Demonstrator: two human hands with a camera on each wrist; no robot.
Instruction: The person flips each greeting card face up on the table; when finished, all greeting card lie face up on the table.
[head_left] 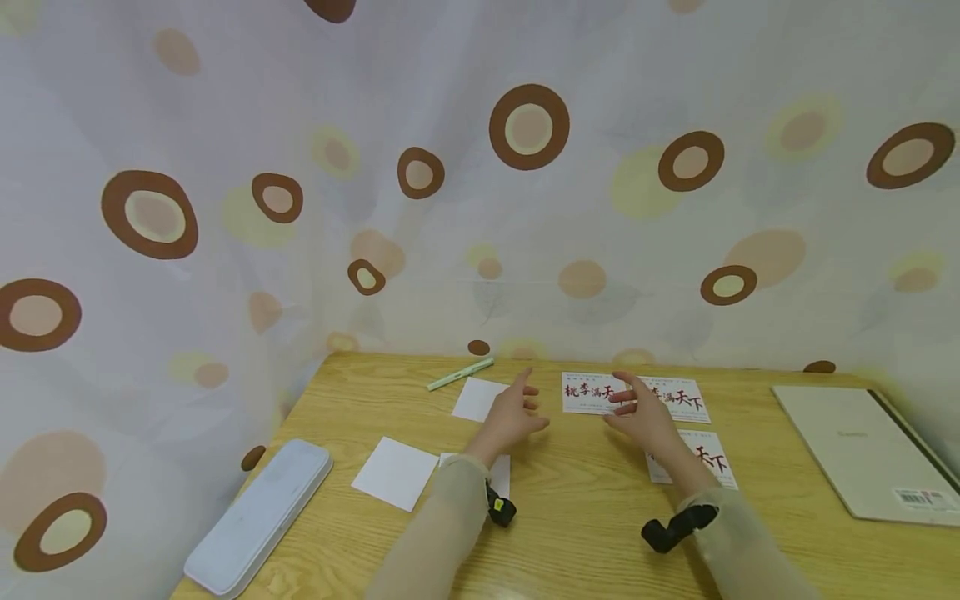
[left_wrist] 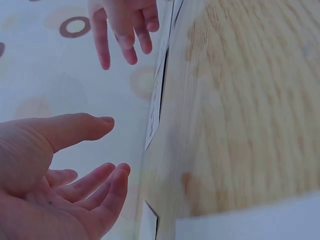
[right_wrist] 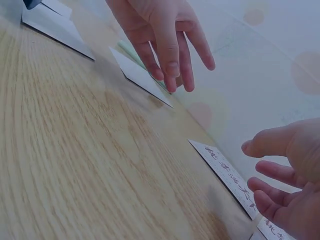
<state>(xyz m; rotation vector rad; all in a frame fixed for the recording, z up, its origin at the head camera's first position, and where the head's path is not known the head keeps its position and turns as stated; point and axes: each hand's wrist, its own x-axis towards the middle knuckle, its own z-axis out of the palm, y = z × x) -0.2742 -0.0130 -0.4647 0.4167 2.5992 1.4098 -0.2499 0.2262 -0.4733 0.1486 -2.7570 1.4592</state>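
My left hand (head_left: 512, 418) hovers over the middle of the wooden table with its fingers loosely spread, holding nothing. It is nearest to a blank white card (head_left: 472, 400); another blank card (head_left: 501, 477) lies partly hidden under its wrist. Across from it, my right hand (head_left: 647, 421) is raised with relaxed fingers and no object in it. Behind its fingertips lies a printed card (head_left: 587, 393) with dark red characters. Two similar cards, one at the back (head_left: 686, 402) and one closer to me (head_left: 712, 460), are partly covered by the right hand and forearm. The palms face each other, apart.
A third blank card (head_left: 393, 473) lies left of my left forearm. A pale green pen (head_left: 461, 374) rests near the back edge. At the left edge is a white case (head_left: 258, 517); at the right, a flat beige panel (head_left: 855, 450) with a barcode label. A patterned curtain (head_left: 480, 208) hangs behind.
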